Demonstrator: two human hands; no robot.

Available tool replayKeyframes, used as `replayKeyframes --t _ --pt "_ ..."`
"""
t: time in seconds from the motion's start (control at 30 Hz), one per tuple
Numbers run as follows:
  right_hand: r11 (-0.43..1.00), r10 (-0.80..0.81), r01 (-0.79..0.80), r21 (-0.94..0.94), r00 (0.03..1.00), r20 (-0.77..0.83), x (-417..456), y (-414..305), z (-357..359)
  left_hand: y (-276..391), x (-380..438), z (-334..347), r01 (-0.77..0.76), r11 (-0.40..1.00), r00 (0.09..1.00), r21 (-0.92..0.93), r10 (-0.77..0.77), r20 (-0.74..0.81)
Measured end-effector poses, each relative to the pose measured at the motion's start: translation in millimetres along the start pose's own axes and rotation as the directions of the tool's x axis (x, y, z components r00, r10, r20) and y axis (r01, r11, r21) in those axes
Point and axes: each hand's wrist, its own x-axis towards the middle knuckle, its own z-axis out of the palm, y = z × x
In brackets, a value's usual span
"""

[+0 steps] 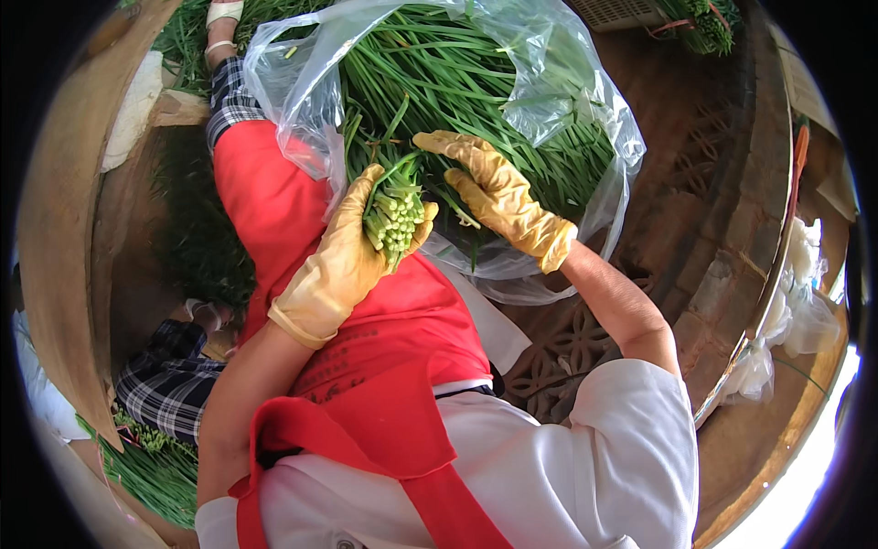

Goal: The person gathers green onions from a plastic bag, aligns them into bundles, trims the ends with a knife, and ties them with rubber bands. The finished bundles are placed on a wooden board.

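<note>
My left hand (343, 257), in a yellow rubber glove, is closed around a bundle of green stalks (396, 216), their pale cut ends facing up towards me. To its right, my right hand (490, 192), in a matching glove, has its fingers apart above long loose green stalks (439, 75). Whether a thin stalk near its fingertips touches it, I cannot tell. Those stalks fill a large clear plastic bag (621, 137) lying open before me. A red apron (391, 309) covers my lap beneath the left hand.
A wooden board (58, 226) stands at the left. Tied green bundles (154, 473) lie at the lower left, and another bundle (706, 27) lies at the upper right by a plastic crate (617, 12). Clear plastic bags (789, 309) hang at the right, beyond a brick edge (717, 281).
</note>
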Motion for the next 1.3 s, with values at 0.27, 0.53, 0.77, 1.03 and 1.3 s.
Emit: replayKeyframes --t 0.27,0.53,0.77,1.03,1.3 --pt "0.872 0.020 0.088 0.482 0.976 -0.215 9.5 4.1 68.0 1.8 1.9 -7.4 0.008 0.992 0.983 0.126 -0.031 0.179" --pt "0.804 0.273 -0.103 0.586 0.939 -0.209 11.1 -69.4 77.0 2.5 -43.6 6.1 -0.031 0.989 0.984 0.147 0.005 0.179" --pt "0.949 0.046 0.062 0.310 0.943 -0.330 11.2 -118.0 90.5 -3.5 -105.7 -0.4 -0.138 0.989 0.976 0.062 0.125 0.178" --pt "0.882 -0.471 0.454 -0.129 0.836 -0.279 31.1 -189.6 44.2 -12.3 -204.1 39.4 -0.291 0.858 0.937 0.424 0.168 0.305" --pt "0.444 -0.855 0.894 -0.051 0.406 -0.323 107.7 -270.6 115.1 19.9 -249.0 -59.8 -0.903 0.326 0.430 0.281 0.666 0.610"
